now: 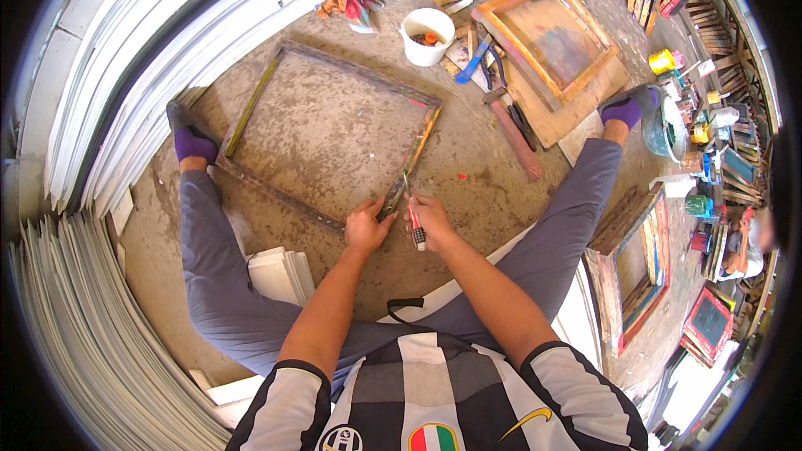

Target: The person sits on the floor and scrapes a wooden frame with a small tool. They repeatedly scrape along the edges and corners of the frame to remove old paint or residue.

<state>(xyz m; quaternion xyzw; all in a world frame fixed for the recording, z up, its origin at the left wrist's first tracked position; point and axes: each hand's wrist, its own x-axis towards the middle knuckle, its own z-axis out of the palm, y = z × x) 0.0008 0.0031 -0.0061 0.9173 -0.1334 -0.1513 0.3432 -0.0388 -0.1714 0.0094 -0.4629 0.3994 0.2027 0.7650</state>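
Observation:
A dark, worn wooden frame (359, 72) lies on the floor between my legs, its inside open to the concrete. My left hand (368, 227) is closed round the frame's near right corner. In my right hand (431, 219) is a utility knife (417, 230) with a red and black handle. Its thin metal blade points away from me, against or very close to the frame's right rail beside my left fingers. Whether the blade touches the wood I cannot tell.
Beyond the frame stand a white bucket (428, 43), a hammer (513, 138), blue-handled pliers (494, 67) and a lighter wooden frame (547, 38). White sheets (192, 58) are stacked at left. More frames (631, 263) and paint pots line the right, where another person (743, 255) sits.

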